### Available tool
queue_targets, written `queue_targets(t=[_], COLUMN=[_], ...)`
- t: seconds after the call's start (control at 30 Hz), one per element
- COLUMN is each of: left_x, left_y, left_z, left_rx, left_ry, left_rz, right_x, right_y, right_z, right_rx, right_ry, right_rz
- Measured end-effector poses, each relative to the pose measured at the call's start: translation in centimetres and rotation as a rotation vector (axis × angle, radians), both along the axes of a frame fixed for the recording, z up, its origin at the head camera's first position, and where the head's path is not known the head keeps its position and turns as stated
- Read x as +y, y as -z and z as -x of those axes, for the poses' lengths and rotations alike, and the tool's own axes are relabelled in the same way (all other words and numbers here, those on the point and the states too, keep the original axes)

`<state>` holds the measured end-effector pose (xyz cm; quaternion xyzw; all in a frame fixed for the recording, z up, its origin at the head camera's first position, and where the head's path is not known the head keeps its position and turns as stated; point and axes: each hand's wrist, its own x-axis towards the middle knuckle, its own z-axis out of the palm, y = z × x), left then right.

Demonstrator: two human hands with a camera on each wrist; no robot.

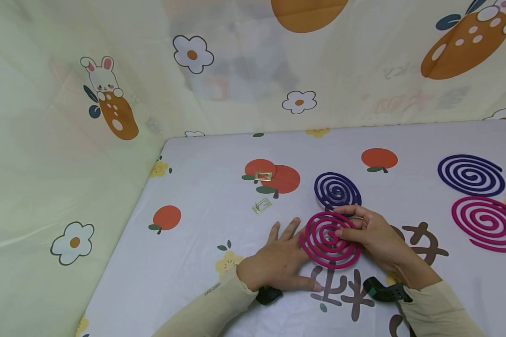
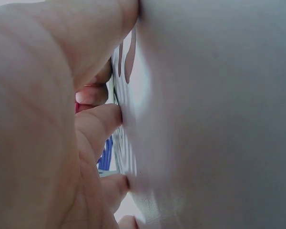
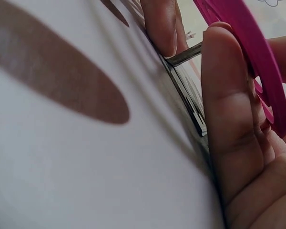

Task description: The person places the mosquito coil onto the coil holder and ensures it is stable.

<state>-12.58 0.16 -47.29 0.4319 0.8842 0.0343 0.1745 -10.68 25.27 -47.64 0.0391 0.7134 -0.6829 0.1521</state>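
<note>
A pink mosquito coil is pinched at its middle between the thumb and fingers of my right hand, just above the table. My left hand lies palm down with its fingers spread on the cloth, fingertips partly behind the coil. In the right wrist view a thin metal coil stand lies under the pink coil, its prong bent upward, with a left fingertip right at it. Just behind the hands a blue mosquito coil sits slightly raised, its lower edge hidden by the right fingers.
To the right lie another blue coil and another pink coil, side by side. Two small metal stands lie left of centre. A patterned cloth wall rises behind the table and along its left.
</note>
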Motion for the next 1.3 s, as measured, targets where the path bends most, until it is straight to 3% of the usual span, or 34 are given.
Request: queue_targets(t=[1.3], left_x=[-0.09], left_y=[-0.16], left_z=[-0.14], left_rx=[0.038], left_ry=[0.024], left_rz=[0.011], right_x=[-0.24], right_y=[-0.27], right_z=[-0.04], right_rx=[-0.008], right_ry=[0.047], right_rz=[0.001])
